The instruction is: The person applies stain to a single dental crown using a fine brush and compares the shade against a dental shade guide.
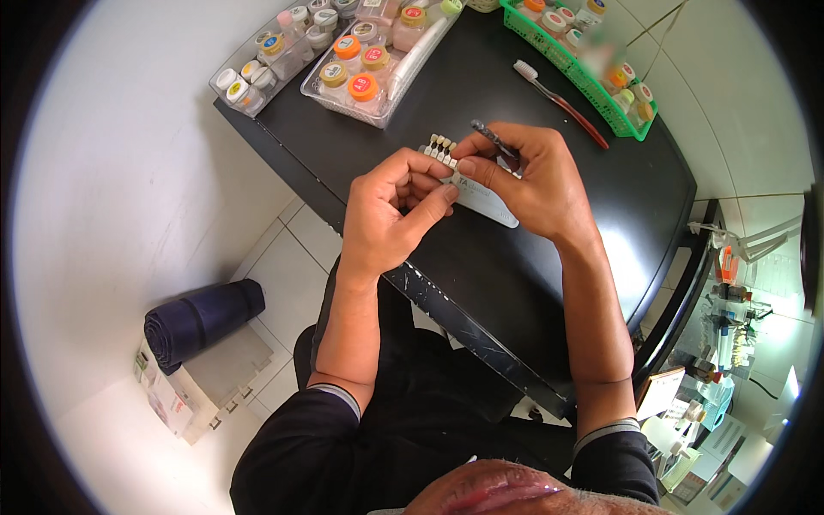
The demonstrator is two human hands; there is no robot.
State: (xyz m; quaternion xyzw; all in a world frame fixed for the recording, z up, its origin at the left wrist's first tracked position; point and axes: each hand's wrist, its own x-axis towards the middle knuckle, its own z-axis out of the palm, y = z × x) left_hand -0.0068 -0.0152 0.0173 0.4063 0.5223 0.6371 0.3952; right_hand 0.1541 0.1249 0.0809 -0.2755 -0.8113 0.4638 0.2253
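Note:
Over the black desk, both my hands meet at a white dental shade guide (489, 204), a tilted holder with several tooth-coloured tabs (441, 144) standing along its upper edge. My left hand (390, 210) is closed on its left end, thumb in front and fingers curled by the tabs. My right hand (532, 176) is closed too, thumb and forefinger pinched at the row of tabs. A dark, slim, pen-like tool (491, 136) sticks out from between the right fingers; its lower end is hidden. Whether the right fingertips also grip a tab cannot be made out.
Two clear trays (378, 118) of capped jars stand at the desk's far left. A green basket (592, 84) of jars is at the far right, with a red-handled toothbrush (566, 107) before it. A rolled dark mat (206, 318) lies lower left. Cluttered shelving (721, 343) stands right.

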